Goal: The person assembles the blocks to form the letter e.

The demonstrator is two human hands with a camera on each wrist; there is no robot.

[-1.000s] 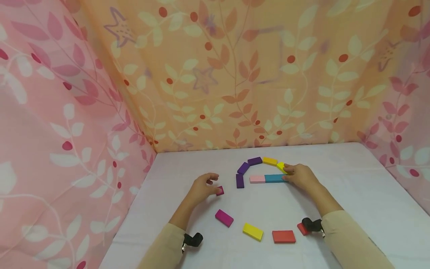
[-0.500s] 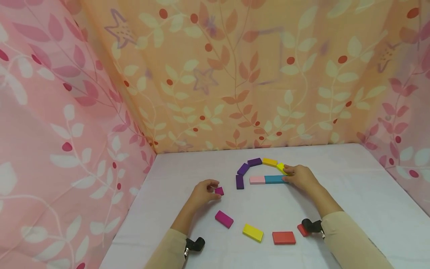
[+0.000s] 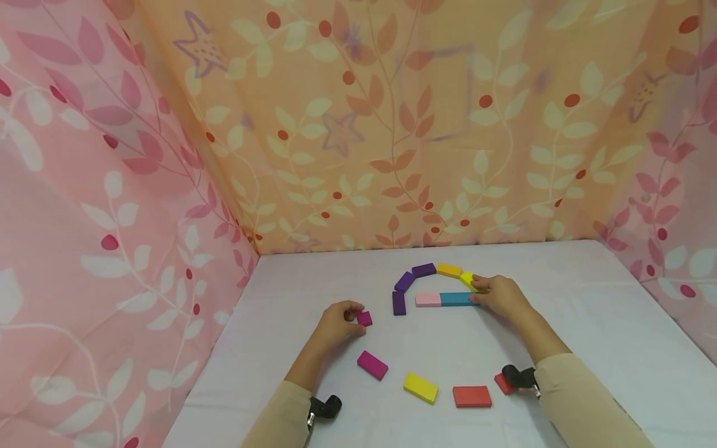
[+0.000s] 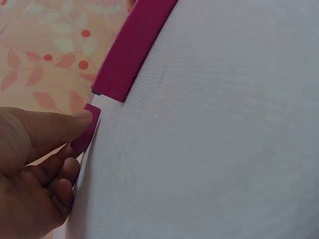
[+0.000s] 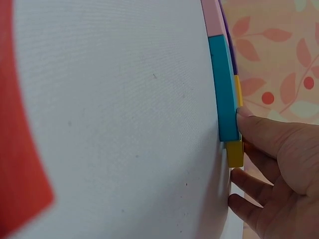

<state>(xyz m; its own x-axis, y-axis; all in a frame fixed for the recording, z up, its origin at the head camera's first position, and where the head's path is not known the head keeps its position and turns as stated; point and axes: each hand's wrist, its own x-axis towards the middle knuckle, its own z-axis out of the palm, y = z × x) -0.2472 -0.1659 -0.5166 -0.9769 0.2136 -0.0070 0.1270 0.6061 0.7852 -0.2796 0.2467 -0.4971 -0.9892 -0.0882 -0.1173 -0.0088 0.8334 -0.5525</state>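
On the table [image 3: 297,280], left grip [image 3: 336,325] pinches magenta block [image 3: 365,318], thumb now nearside; hold of right grip [image 3: 504,297] unclear.

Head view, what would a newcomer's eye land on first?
Probably the leaf-patterned orange backdrop filling the upper background. Next, the arc of purple and yellow blocks on the white table, curving behind a pink block and a blue block, with the right hand at its right end. Then the small magenta block at the left hand.

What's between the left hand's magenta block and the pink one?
One purple block lies between the magenta block and the pink block, with bare table on either side; the head view shows it.
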